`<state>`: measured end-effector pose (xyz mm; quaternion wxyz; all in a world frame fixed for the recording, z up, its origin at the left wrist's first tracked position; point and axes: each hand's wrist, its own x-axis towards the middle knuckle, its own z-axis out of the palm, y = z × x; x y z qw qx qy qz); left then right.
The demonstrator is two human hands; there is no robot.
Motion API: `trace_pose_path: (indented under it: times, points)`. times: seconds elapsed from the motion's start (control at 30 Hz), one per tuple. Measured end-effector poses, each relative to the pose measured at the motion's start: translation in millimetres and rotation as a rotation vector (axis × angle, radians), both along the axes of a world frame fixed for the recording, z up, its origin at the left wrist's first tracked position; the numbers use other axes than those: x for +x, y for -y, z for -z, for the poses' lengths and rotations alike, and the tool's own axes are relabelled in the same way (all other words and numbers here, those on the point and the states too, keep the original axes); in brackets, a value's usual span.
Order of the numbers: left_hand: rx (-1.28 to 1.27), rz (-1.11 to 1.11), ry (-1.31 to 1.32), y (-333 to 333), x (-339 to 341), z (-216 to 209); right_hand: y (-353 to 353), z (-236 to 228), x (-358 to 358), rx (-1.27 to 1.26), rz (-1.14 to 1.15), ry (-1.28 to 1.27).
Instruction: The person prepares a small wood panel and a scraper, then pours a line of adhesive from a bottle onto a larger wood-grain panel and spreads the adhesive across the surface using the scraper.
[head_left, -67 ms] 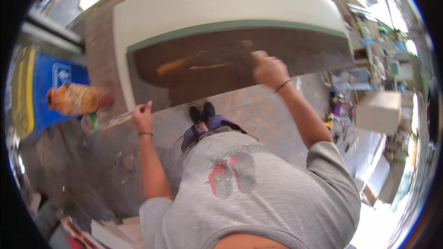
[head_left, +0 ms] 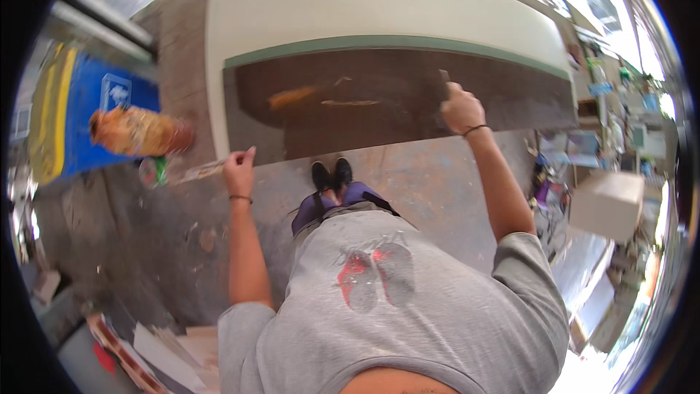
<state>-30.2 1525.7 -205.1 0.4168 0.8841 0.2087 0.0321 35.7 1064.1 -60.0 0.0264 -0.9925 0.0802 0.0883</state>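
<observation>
A large canvas point(head_left: 394, 51) leans upright before the painter, its lower band dark brown below a green stripe, the upper part bare cream and apparently unpainted. Right hand point(head_left: 461, 109) is closed around a brush point(head_left: 444, 77) pressed to the brown area. Left hand point(head_left: 238, 168) grips a paint-smeared rag-like strip point(head_left: 198, 171) beside the canvas's lower corner.

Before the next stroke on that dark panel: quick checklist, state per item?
1. Right hand grips the tool, tip on the dark panel: ok.
2. Left hand holds a flat stained tool off the panel's lower left corner: ok.
3. Feet planted close to the panel's lower edge: ok.
4. Orange streak on the panel, wet or dry: cannot tell.
5. Floor to the left, a bottle and an orange bag lie near: not ok.
</observation>
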Motion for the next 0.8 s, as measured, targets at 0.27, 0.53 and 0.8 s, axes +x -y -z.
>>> trace_pose_path:
  times: [0.27, 0.53, 0.8]
  points:
    - [-0.933, -0.182, -0.046, 19.5, -13.0, -21.8, -61.0, 38.3, 32.5, -0.007, -0.075, -0.057]
    - [-1.234, -0.164, -0.016, 23.0, -17.0, -13.0, -202.4, 24.1, 36.3, 0.12, -0.301, -0.108]
    - [-1.135, -0.24, -0.035, -13.0, -26.5, -1.3, -265.4, 29.3, 29.8, 0.178, -0.344, -0.111]
